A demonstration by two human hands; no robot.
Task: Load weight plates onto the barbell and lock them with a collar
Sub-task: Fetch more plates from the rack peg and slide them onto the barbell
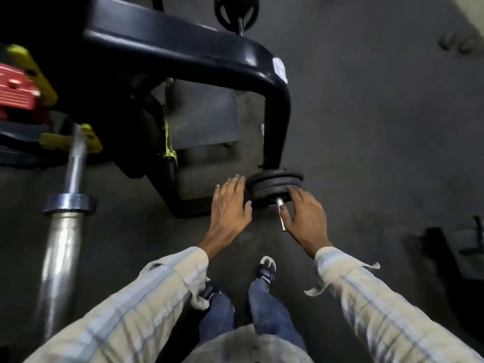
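A stack of small black weight plates sits on a short steel peg low on a black rack frame. My left hand reaches to the stack's left edge with fingers straight. My right hand lies over the peg's right side, fingertips touching the front plate. Neither hand grips anything. The barbell's chrome sleeve with its steel shoulder ring juts in at the left, bare of plates. No collar is in view.
A red and yellow machine part sits at the far left beside the bar. Another black plate on a peg shows at the top. A dark stand lies on the floor at the right. My feet stand on grey rubber flooring.
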